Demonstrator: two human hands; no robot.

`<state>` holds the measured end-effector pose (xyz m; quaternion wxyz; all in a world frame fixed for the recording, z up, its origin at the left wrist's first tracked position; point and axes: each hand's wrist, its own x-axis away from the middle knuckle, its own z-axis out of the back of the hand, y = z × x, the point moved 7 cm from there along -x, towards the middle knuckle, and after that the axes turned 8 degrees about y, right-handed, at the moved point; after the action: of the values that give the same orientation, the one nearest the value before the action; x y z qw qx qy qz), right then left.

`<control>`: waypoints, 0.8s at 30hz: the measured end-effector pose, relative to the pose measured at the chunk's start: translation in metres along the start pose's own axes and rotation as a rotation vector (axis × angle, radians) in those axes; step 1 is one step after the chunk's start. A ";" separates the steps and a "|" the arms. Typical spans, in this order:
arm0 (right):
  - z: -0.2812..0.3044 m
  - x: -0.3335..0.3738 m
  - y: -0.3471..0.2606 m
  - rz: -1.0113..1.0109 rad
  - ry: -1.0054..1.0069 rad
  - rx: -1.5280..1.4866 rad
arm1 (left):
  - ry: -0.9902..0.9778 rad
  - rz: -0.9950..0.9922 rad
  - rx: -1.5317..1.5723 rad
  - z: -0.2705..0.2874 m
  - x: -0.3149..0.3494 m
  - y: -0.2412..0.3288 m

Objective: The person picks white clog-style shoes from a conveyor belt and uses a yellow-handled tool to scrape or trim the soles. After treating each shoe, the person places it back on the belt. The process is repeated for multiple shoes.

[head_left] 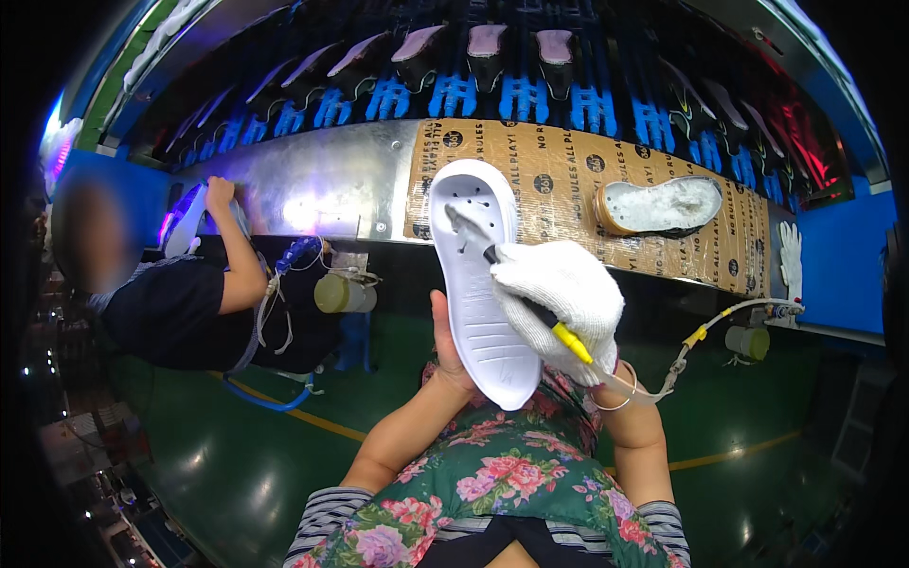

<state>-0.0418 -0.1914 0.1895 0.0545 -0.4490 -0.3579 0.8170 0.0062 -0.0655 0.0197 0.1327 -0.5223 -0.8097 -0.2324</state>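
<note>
My bare left hand [449, 346] is closed around the lower left edge of a white shoe sole [481, 308], holding it up tilted, its hollow inner side showing. Small holes dot the sole's far end, and ridges cross its near half. My right hand [563, 293], in a white knitted glove, grips a glue brush [569, 339] with a dark handle and a yellow fitting, from which a clear hose runs. The brush's tip lies over the sole's holed end. Whether its bristles press on the surface, I cannot tell.
A shoe upper [663, 205], whitish bottom up, lies on printed brown cardboard [568, 180] over the metal bench [303, 180]. Behind, blue holders [521, 99] carry shoe parts in a row. A co-worker [180, 284] handles another sole at left. A white glove [790, 260] hangs at right.
</note>
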 end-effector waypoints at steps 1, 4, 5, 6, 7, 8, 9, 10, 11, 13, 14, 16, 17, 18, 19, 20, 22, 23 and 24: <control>0.000 -0.004 -0.002 0.063 -0.012 0.048 | 0.016 0.003 -0.012 0.001 0.002 -0.003; -0.001 -0.002 -0.003 0.171 0.023 0.111 | -0.049 0.015 -0.040 0.009 0.005 -0.012; -0.001 -0.002 -0.009 0.206 0.000 0.124 | -0.081 0.045 0.004 0.018 0.005 -0.016; -0.003 0.002 -0.012 0.198 -0.015 0.101 | -0.092 0.074 0.026 0.023 0.005 -0.019; -0.008 0.006 -0.015 0.180 -0.051 0.093 | -0.085 0.072 0.000 0.029 0.004 -0.021; -0.011 0.011 -0.017 0.161 -0.083 0.087 | -0.080 0.073 -0.030 0.033 0.002 -0.023; -0.015 0.018 -0.014 0.149 -0.081 0.039 | -0.088 0.063 -0.009 0.035 0.001 -0.019; -0.018 0.025 -0.010 0.113 -0.073 -0.017 | -0.096 0.054 0.012 0.035 0.000 -0.016; -0.013 0.020 -0.010 0.029 -0.078 -0.095 | -0.100 0.042 0.027 0.038 0.001 -0.012; -0.006 0.011 0.001 -0.049 -0.031 -0.178 | -0.085 0.024 0.080 0.042 -0.004 -0.008; -0.001 0.012 0.003 -0.039 0.025 -0.084 | -0.080 0.010 0.078 0.042 -0.003 -0.010; -0.003 0.009 -0.001 0.042 0.071 0.002 | -0.108 -0.014 -0.007 0.041 -0.003 -0.005; -0.008 0.014 -0.002 0.065 0.039 0.003 | -0.102 -0.011 -0.018 0.040 -0.006 -0.003; -0.016 0.022 -0.004 0.087 0.007 0.003 | -0.095 -0.009 -0.030 0.039 -0.009 -0.001; -0.022 0.027 -0.010 0.129 -0.011 0.020 | -0.086 -0.038 -0.074 0.038 -0.011 0.002; -0.024 0.027 -0.012 0.125 -0.058 -0.030 | -0.075 -0.077 -0.117 0.028 -0.012 0.008; -0.016 0.020 -0.006 -0.033 -0.091 -0.248 | -0.051 -0.148 -0.185 0.022 -0.014 0.017; -0.012 0.021 0.003 -0.074 -0.071 -0.244 | -0.038 -0.176 -0.210 0.019 -0.015 0.019; -0.009 0.020 0.011 -0.117 -0.050 -0.240 | -0.016 -0.202 -0.211 0.015 -0.015 0.020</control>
<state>-0.0437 -0.1864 0.1655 0.0386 -0.4101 -0.4799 0.7746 0.0309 -0.0629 0.0042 0.0464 -0.4509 -0.8303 -0.3241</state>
